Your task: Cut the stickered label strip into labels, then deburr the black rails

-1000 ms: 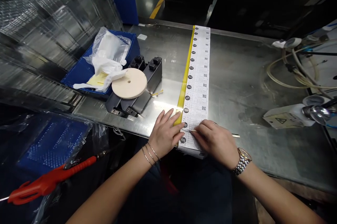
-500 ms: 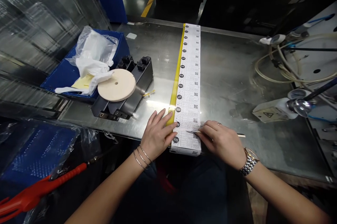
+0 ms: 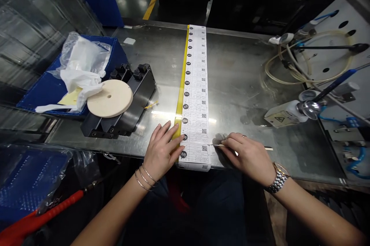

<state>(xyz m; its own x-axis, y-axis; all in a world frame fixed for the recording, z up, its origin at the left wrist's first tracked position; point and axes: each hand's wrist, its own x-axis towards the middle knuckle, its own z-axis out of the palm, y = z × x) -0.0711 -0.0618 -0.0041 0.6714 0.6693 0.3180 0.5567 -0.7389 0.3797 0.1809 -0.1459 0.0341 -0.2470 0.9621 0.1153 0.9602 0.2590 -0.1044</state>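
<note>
A long strip of white printed labels [image 3: 195, 95], with black round marks and QR codes, runs away from me over the bench and folds down over its front edge. Along its left side shows a yellow strip [image 3: 179, 101]. My left hand [image 3: 163, 145] lies spread, with fingertips on the yellow strip and the labels' left edge. My right hand [image 3: 245, 153] pinches a slim craft knife [image 3: 268, 149] with a pale handle. Its thin metal tip points left, at the labels' right edge beside the nearest QR codes; whether it touches is unclear.
Left on the metal bench [image 3: 231, 68] are a pale round disc [image 3: 110, 101] on black blocks [image 3: 141, 88] and a blue bin [image 3: 37, 91] of plastic bags. On the right stand a white bottle [image 3: 281, 113] and coiled tubing [image 3: 270, 76]. A red-handled tool [image 3: 63, 201] is at lower left.
The knife tip, earlier over the labels, has moved right to their edge with my right hand. My left hand keeps its place on the strip. The whole view has shifted slightly.
</note>
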